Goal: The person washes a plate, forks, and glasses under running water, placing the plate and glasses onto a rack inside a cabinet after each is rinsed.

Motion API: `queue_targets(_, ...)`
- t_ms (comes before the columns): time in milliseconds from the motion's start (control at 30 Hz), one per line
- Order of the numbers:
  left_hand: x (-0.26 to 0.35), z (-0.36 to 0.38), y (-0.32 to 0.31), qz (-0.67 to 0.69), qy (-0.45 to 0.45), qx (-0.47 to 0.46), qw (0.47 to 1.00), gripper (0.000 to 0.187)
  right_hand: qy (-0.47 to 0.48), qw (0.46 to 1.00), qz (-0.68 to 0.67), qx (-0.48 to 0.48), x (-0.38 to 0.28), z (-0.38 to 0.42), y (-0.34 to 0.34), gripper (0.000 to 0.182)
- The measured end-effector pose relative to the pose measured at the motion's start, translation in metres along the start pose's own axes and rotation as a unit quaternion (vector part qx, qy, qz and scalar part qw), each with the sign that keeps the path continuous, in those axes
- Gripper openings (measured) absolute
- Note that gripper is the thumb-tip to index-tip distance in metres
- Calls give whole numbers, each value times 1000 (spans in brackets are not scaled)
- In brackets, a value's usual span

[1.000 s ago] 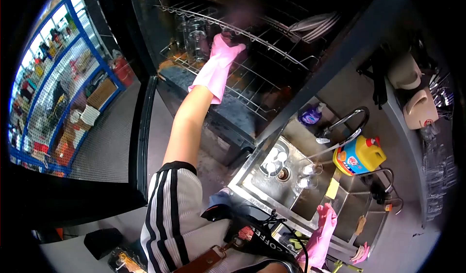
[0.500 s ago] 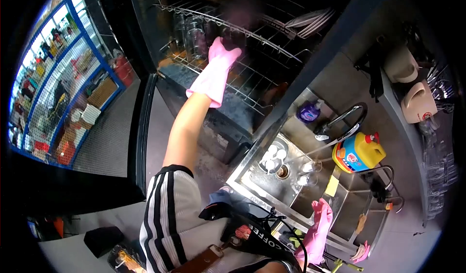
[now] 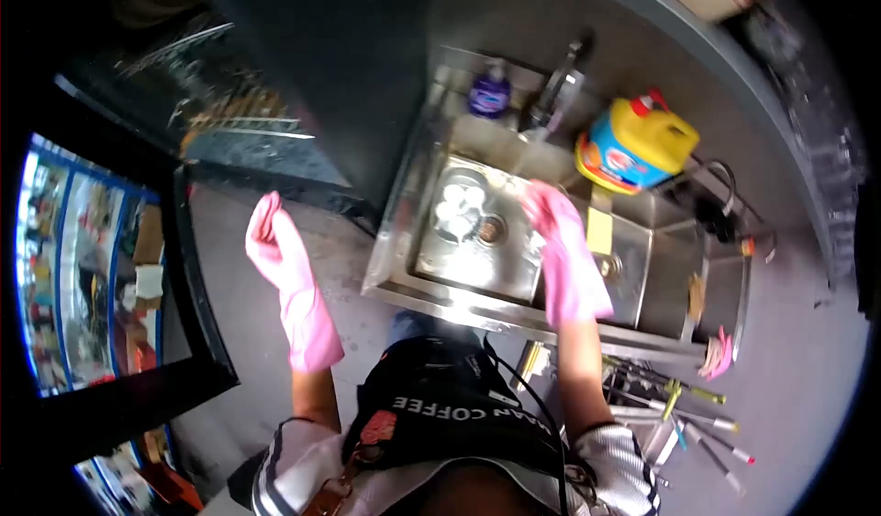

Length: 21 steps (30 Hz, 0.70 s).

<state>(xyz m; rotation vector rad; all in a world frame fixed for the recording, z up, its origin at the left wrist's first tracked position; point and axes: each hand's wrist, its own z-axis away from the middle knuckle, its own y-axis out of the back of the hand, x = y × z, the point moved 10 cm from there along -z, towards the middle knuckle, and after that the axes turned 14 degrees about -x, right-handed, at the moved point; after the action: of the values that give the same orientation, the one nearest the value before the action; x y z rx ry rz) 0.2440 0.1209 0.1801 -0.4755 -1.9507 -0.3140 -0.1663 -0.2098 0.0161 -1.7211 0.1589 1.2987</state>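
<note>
Reaching over the wide, shiny steel sink [image 3: 440,264], my right hand [image 3: 558,250], gloved pink, has its fingers at clear glassware [image 3: 536,241], blurred and mostly covered, beside the drain [image 3: 491,230]; whether I grip it, I cannot tell. My left hand [image 3: 280,252] hangs outside the sink, fingers bunched narrow.

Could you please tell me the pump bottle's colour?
The pump bottle is purple, best seen in the head view.

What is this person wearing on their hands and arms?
Long pink gloves cover both the left hand and the right hand, loose at the flared cuffs. Bare forearms follow, then short white sleeves with black stripes.
</note>
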Motion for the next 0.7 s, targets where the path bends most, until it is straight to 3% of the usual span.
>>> queue_targets(100, 2, 46, -29, 10, -48, -37, 998, 23, -39, 987, -78, 136, 18, -45, -25, 40)
queue_targets(167, 11, 66, -46, -38, 5, -43, 998, 22, -21, 956, -274, 104, 55, -86, -18, 33)
queue_targets(200, 12, 76, -53, -62, 31, -48, 996, 22, 94, 986, 134, 40, 63, -121, 15, 33)
queue_targets(233, 9, 87, -54, -103, 38, -43, 993, 19, 15, 994, -55, 92, 81, -120, 12, 27)
queue_targets(267, 5, 97, -52, -115, 58, -41, 991, 19, -34, 976, -149, 156, 87, -108, 0, 21)
queue_targets(367, -9, 119, -49, -140, 121, -28, 982, 22, -94, 967, -70, 227, 92, -83, 8, 9)
queue_targets(433, -15, 132, -39, -143, 101, -31, 984, 24, -54, 959, 163, 225, 98, -68, 76, 13)
queue_targets(467, -20, 137, -34, -148, 125, -30, 981, 24, -6, 909, 346, 234, 96, -64, 115, 17)
queue_targets(500, -23, 142, -30, -153, 148, -25, 977, 23, 42, 819, 514, 251, 89, -54, 146, 21)
queue_targets(533, -27, 146, -27, -158, 172, -19, 972, 24, -41, 756, 579, 301, 68, -47, 159, 25)
queue_targets(600, -37, 155, -28, -144, 223, -7, 964, 25, -135, 633, 696, 311, 47, -43, 179, 37)
queue_targets(667, -43, 159, -36, -131, 255, -7, 958, 26, -284, 535, 770, 201, 56, -59, 186, 47)
queue_targets(700, -48, 162, -42, -129, 252, -28, 959, 27, -416, 471, 769, 121, 63, -58, 188, 51)
